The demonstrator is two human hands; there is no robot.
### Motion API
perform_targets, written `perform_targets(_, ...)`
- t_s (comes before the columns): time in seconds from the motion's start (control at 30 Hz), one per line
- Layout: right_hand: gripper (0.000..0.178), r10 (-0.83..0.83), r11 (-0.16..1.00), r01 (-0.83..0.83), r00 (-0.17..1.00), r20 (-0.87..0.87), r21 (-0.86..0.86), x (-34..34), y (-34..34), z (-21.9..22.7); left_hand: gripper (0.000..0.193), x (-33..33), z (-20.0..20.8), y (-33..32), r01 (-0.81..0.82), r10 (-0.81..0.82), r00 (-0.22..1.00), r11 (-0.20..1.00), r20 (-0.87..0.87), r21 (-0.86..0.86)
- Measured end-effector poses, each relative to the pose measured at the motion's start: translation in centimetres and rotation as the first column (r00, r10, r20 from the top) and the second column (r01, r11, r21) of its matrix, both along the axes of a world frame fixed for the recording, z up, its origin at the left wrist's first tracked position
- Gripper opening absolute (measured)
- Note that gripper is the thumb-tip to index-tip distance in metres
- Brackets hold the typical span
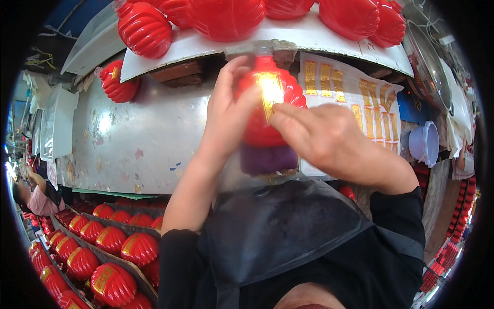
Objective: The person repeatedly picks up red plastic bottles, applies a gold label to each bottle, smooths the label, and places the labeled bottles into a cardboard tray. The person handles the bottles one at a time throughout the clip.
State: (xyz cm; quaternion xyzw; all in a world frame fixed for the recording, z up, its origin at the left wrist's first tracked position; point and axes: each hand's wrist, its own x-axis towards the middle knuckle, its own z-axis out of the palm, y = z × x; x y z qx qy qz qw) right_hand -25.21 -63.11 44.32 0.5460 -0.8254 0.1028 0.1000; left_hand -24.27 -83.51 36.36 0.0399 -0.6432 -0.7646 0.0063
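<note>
A red ribbed, lantern-shaped plastic bottle [294, 92] with a pale neck lies in front of me, its neck pointing away. A shiny gold label [269, 88] runs lengthwise down its upper face. My left hand [231, 98] is closed around the bottle's left side, thumb beside the label. At the label's near end, my right hand [321, 131] has its fingers bunched together and pressed against the gold strip. Whether those fingers pinch the label or only press it is blurred. Under the bottle's near end shows a dark purple pad [267, 160].
White sheets of gold labels [355, 98] lie to the right, near a lilac bucket [424, 144]. Several red bottles [226, 18] rest on a white board [195, 45] beyond. Another bottle [119, 82] lies far left on the metal table [139, 139]. Labelled bottles [110, 239] fill crates below left; a person [38, 195] is beyond.
</note>
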Motion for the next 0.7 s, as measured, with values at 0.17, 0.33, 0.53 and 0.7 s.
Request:
perform_targets(0.17, 0.037, -0.030, 0.999, 0.036, 0.980, -0.195, 0.028, 2.3, 0.1, -3.2, 0.064, -1.7, -0.1, 0.6, -0.051, 0.027, 0.998, 0.905, -0.063, -0.422)
perform_targets(0.33, 0.032, -0.046, 0.992, 0.073, 0.969, -0.244, 0.100, 4.7, 0.7, -3.1, 0.069, -1.2, -1.0, 0.5, -0.085, 0.051, 0.994, 0.918, -0.096, -0.388)
perform_targets(0.53, 0.037, -0.221, 0.940, 0.275, 0.942, 0.252, -0.202, 0.3, 1.1, -2.8, 0.091, 1.4, -2.3, 0.1, -0.183, 0.028, 0.953, 0.845, -0.300, -0.503)
perform_targets(0.7, 0.041, -0.266, 0.919, 0.344, 0.902, 0.341, -0.194, -3.4, 0.0, -4.8, 0.100, 3.0, -2.6, 0.7, -0.168, -0.036, 0.953, 0.765, -0.302, -0.622)
